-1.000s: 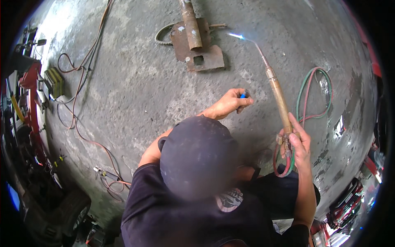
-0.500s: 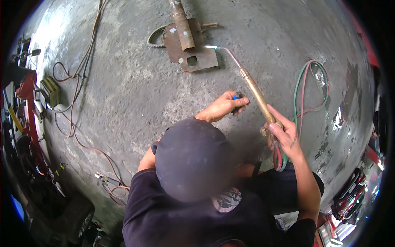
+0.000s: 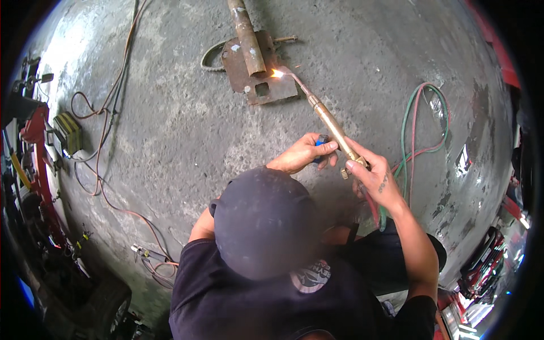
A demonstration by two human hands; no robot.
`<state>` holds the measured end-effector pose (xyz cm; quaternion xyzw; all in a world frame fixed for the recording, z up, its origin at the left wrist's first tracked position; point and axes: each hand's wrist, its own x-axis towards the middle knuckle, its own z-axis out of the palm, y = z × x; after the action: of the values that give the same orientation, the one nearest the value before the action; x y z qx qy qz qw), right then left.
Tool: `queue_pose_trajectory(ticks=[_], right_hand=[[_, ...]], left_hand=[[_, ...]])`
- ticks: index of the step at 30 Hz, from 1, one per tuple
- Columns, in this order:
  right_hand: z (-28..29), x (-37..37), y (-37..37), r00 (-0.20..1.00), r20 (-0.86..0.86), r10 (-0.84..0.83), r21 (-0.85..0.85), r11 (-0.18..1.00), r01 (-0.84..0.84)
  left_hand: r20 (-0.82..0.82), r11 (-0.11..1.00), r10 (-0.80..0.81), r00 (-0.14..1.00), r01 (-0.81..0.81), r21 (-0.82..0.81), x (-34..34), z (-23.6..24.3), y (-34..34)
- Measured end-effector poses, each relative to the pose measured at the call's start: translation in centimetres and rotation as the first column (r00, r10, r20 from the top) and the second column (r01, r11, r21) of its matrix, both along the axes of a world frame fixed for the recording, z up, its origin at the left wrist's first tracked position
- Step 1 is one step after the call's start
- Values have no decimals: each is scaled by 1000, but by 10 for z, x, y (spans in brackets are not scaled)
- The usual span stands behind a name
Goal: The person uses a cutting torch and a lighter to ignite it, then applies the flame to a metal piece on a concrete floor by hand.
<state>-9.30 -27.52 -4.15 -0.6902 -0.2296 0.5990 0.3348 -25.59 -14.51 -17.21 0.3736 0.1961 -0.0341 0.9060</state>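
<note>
From afar, I grip the torch (image 3: 331, 122) in my right hand (image 3: 375, 173), its flame (image 3: 277, 73) on the plate (image 3: 282, 88) below the pipe (image 3: 247, 42), heating seemingly begun but unfinished, while my left hand (image 3: 301, 154), short of the plate, clasps a blue object (image 3: 321, 140).

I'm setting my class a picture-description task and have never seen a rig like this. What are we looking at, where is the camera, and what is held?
There is no machine: a person works bare-handed. The left of two head-worn fisheye cameras looks down, so straight edges bend near the rim. The right hand holds a brass-coloured torch; its orange flame is at a rusty metal plate on the concrete floor. A rusty pipe lies over part of the plate. The left hand holds a small blue-and-black object, partly hidden. Red and green hoses loop on the floor to the right.
</note>
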Motion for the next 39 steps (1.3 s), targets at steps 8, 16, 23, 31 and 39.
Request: queue_pose_trajectory(ticks=[8,16,23,31,39], right_hand=[[-10,-1,3,1000,12,-2,20,1000,2],[-1,-5,10,1000,8,14,-31,999,-14],[-5,-6,7,1000,4,-20,-25,999,20],[8,12,-20,996,-72,-59,99,993,66],[19,28,-50,953,-283,-108,121,982,147]], left_hand=[[-22,979,-197,980,198,51,-9,8,-2],[-15,956,-286,958,286,61,-12,9,-2],[66,961,-277,959,278,-6,-18,-3,-7],[-165,863,430,888,-351,363,-25,-22,54],[94,769,633,768,-611,-189,-28,-45,109]])
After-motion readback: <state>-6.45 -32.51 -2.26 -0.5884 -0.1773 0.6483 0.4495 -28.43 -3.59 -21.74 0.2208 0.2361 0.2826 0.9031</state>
